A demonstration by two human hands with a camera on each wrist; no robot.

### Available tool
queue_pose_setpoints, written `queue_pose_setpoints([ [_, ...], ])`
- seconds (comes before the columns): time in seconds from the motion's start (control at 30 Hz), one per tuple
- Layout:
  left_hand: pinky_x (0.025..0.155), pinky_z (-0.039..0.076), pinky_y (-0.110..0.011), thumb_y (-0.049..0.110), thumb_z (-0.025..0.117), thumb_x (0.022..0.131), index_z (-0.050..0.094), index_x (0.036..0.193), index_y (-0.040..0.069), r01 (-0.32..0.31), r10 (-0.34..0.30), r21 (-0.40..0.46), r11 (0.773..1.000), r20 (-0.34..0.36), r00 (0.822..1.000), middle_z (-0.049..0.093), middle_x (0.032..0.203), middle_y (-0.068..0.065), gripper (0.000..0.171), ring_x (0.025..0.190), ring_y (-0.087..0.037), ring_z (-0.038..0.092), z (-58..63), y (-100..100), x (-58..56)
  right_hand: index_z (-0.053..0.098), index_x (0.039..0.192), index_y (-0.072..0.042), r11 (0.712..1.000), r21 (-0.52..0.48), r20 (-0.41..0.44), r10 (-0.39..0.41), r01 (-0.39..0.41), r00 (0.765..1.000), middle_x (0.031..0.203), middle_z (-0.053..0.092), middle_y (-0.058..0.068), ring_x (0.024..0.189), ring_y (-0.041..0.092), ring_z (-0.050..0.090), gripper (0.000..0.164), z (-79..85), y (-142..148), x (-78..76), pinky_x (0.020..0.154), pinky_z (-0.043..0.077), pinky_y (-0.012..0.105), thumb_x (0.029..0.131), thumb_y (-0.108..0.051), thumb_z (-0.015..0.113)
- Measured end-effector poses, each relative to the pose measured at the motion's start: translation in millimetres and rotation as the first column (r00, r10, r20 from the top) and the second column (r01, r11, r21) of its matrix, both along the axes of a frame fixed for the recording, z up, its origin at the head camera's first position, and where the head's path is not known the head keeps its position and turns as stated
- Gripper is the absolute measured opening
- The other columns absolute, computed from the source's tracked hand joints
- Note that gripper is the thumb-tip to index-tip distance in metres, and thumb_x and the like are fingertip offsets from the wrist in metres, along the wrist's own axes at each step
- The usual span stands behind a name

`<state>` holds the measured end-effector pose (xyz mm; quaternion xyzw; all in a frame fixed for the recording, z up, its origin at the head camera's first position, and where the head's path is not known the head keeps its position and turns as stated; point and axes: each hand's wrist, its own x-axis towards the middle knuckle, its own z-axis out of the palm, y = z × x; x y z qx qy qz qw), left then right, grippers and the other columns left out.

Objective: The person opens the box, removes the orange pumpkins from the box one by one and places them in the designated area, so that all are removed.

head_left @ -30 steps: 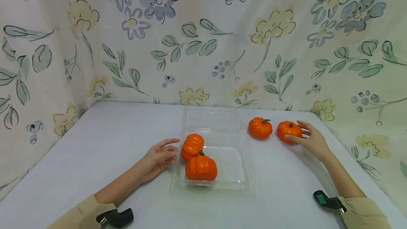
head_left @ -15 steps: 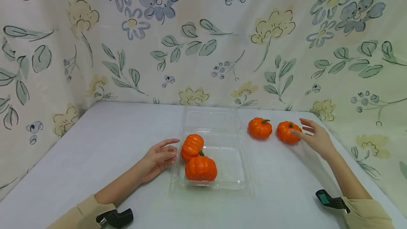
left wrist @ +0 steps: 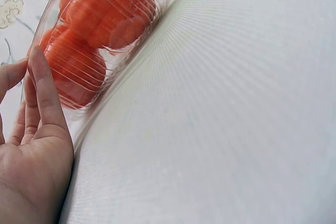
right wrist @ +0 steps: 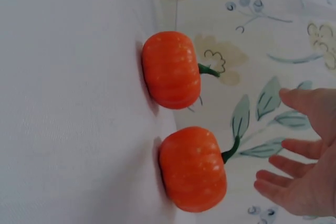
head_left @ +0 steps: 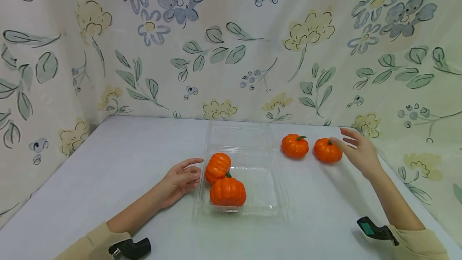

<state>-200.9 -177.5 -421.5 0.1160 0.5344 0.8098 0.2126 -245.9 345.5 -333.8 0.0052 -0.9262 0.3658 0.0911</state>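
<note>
My left hand point(head_left: 179, 180) rests with relaxed fingers at the left wall of a clear plastic clamshell box point(head_left: 260, 185). In the left wrist view its fingertips lie right at the ribbed wall. Two orange toy pumpkins sit inside on the left: a rear one point(head_left: 218, 167) and a front one point(head_left: 228, 191) with a green stem. My right hand point(head_left: 361, 156) hovers, fingers spread, over the right-hand loose pumpkin point(head_left: 326, 151). In the right wrist view a gap shows between that pumpkin point(right wrist: 193, 169) and the fingers. Another loose pumpkin point(head_left: 294, 146) stands to its left.
The box's lid point(head_left: 240, 136) lies folded back toward the rear. A floral curtain point(head_left: 223, 51) hangs behind the white table point(head_left: 144, 139). Black wrist devices are strapped near both sleeves, the left one point(head_left: 131, 248) low at the table's front.
My right hand has pulled away from the right-hand loose pumpkin, rising up and slightly to the right. That pumpkin stays on the table. The left hand has not moved.
</note>
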Motion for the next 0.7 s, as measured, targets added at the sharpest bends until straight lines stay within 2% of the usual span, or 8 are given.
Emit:
queue_pose_setpoints([
  [0.07,0.085,0.06,-0.019,0.0,0.054,0.106,0.052,0.139,0.013,0.001,-0.001,0.002,1.0,0.0,1.0,0.065,0.104,0.001,0.035,0.085,-0.008,0.067,-0.7,-0.3,-0.2,0.037,0.159,0.005,1.0,-0.003,-0.02,0.011,-0.012,1.0,0.157,0.041,0.036,0.138,0.057,0.044,0.072,3.4,-6.5,2.8,0.097,0.059,0.031,0.107,-0.041,0.06],
  [0.17,0.085,0.06,-0.019,0.0,0.054,0.107,0.052,0.139,0.014,0.002,-0.002,0.003,1.0,-0.001,1.0,0.065,0.104,0.001,0.035,0.085,-0.008,0.067,-1.6,-0.5,-0.3,0.038,0.158,0.005,0.999,-0.021,-0.043,0.031,-0.032,0.999,0.157,0.041,0.034,0.139,0.056,0.045,0.07,7.6,-15.7,6.9,0.086,0.052,0.007,0.108,-0.037,0.061],
  [0.27,0.085,0.06,-0.019,0.0,0.054,0.107,0.052,0.139,0.014,0.003,-0.003,0.004,1.0,-0.003,1.0,0.065,0.104,0.001,0.035,0.085,-0.008,0.067,-2.1,-0.4,-0.5,0.039,0.157,0.005,0.999,-0.022,-0.058,0.04,-0.042,0.998,0.157,0.042,0.033,0.139,0.055,0.046,0.068,10.6,-24.4,10.2,0.089,0.051,0.008,0.108,-0.036,0.061],
  [0.37,0.085,0.06,-0.019,0.0,0.054,0.106,0.052,0.139,0.014,0.002,-0.002,0.003,1.0,-0.002,1.0,0.065,0.104,0.001,0.035,0.085,-0.008,0.067,-1.9,-0.2,-0.5,0.041,0.156,0.004,0.999,-0.008,-0.065,0.045,-0.045,0.997,0.156,0.043,0.032,0.139,0.054,0.047,0.067,12.9,-32.6,12.5,0.096,0.053,0.019,0.107,-0.037,0.062],
  [0.5,0.085,0.06,-0.019,0.0,0.054,0.106,0.052,0.139,0.014,0.0,0.0,0.005,1.0,0.001,1.0,0.065,0.104,0.001,0.035,0.085,-0.008,0.068,-1.3,0.0,-0.2,0.043,0.156,0.004,0.998,-0.002,-0.075,0.069,-0.07,0.995,0.156,0.044,0.031,0.138,0.054,0.049,0.066,15.6,-42.8,15.7,0.097,0.052,0.023,0.107,-0.036,0.062],
  [0.7,0.085,0.06,-0.019,0.0,0.055,0.106,0.053,0.138,0.014,-0.001,0.001,0.007,1.0,-0.001,1.0,0.065,0.104,0.001,0.035,0.086,-0.008,0.068,-1.5,0.0,-0.4,0.044,0.155,0.002,0.993,-0.022,-0.077,0.118,-0.12,0.99,0.156,0.045,0.03,0.138,0.054,0.05,0.065,18.6,-56.8,23.5,0.092,0.05,0.011,0.106,-0.035,0.065],
])
